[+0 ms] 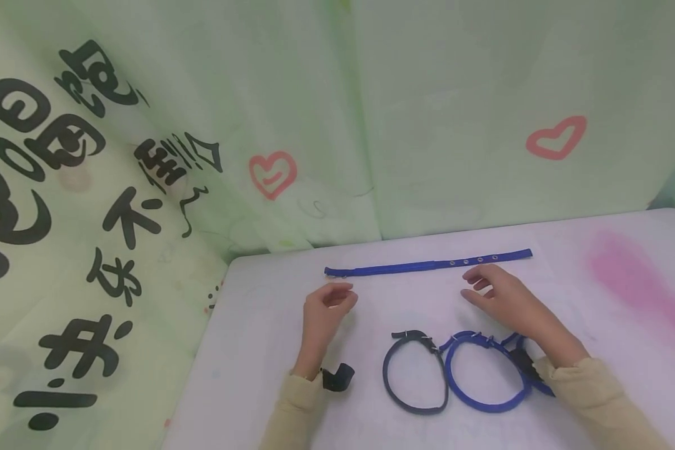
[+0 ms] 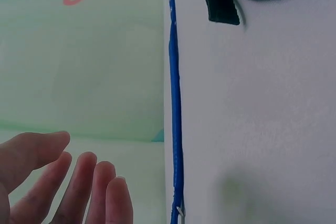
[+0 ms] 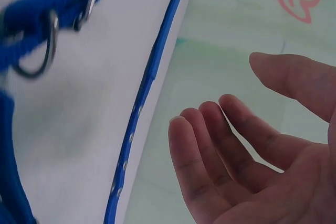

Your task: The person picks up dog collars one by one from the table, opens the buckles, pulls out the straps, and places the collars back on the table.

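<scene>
An unbuckled blue collar [image 1: 399, 268] lies stretched out along the table's far side, with metal eyelets towards its right end. Just in front of its left end, my left hand [image 1: 327, 312] is held with fingers loosely bent and nothing in them. My right hand [image 1: 500, 300] is near the eyelet end, also holding nothing, its thumb apart from the fingers. Nearer to me, a buckled black collar [image 1: 422, 410] forms a loop beside a buckled blue collar [image 1: 489, 407]. Another blue collar [image 1: 542, 389] is partly hidden by my right wrist.
The white table [image 1: 259, 325] has a pink patch [image 1: 630, 275] on its right part. A pale green curtain [image 1: 444, 125] with painted hearts and black writing hangs behind and to the left. Small black devices [image 1: 339, 378] are at my wrists.
</scene>
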The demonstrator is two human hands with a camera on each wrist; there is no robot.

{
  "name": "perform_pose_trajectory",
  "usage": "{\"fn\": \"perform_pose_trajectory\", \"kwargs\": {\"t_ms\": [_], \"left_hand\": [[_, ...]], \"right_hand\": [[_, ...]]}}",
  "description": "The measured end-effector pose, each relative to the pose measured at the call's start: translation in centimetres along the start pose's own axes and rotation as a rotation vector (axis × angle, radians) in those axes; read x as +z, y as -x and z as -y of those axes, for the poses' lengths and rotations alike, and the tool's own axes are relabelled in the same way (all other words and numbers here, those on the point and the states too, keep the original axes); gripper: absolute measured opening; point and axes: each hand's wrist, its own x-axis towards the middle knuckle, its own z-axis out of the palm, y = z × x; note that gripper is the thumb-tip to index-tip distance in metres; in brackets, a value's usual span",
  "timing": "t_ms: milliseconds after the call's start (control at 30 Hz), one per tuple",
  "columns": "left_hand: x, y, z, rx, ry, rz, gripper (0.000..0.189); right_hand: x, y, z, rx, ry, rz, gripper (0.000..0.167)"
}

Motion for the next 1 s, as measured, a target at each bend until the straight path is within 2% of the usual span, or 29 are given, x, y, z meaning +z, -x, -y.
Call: {"fn": "perform_pose_trajectory", "kwargs": {"t_ms": [267,500,767,1000], "left_hand": [[1.0,1.6,0.7,-0.059,0.009,0.039,0.023],[1.9,3.2,0.9,-0.059,-0.014,0.094,0.023],[3.1,4.1,1.7,-0.078,-0.065,0.162,0.025],[4.1,4.5,2.2,-0.1,-0.059,0.223,0.025]], "right_hand": [[1.8,0.8,1.6,-0.012,-0.031,0.035,0.037],[3.3,1.2,2.3,-0.021,-0.056,0.097,0.038],[5.1,1.0,2.7,-0.039,-0.08,0.148,0.032],[6.3,1.0,2.6,-0.018,-0.086,0.176,0.027]]}}
